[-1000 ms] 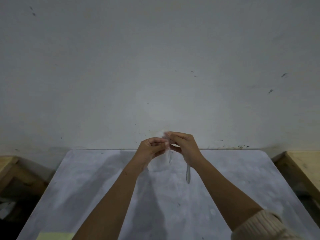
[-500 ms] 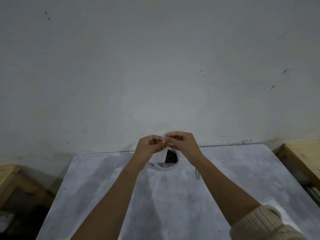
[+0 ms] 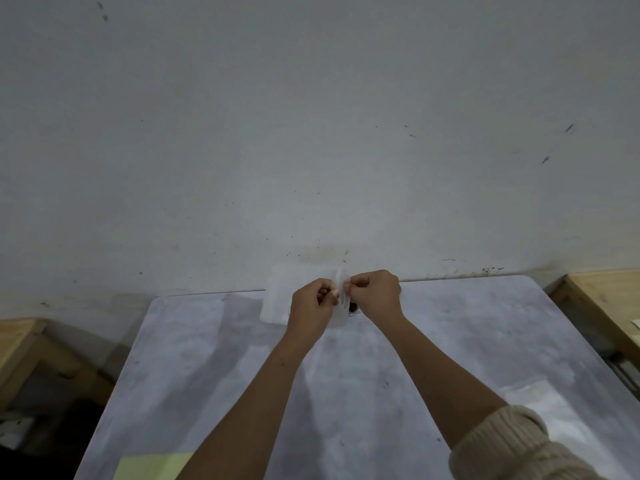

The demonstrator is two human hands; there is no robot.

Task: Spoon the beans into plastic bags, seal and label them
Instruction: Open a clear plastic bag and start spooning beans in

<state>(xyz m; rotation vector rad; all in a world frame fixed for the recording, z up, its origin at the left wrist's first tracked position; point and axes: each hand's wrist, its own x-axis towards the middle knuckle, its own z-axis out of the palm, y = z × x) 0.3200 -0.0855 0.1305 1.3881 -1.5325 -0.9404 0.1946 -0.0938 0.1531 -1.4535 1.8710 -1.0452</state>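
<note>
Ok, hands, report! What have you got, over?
Left hand and right hand both pinching the clear plastic bag, held above the table. Dark beans peek from behind right hand. Yellow notes at near edge, not in the way.

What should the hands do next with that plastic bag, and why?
Probably pull the plastic bag open, gently. The left hand and right hand each pinch it at the same edge, and it looks flat and empty.
</note>
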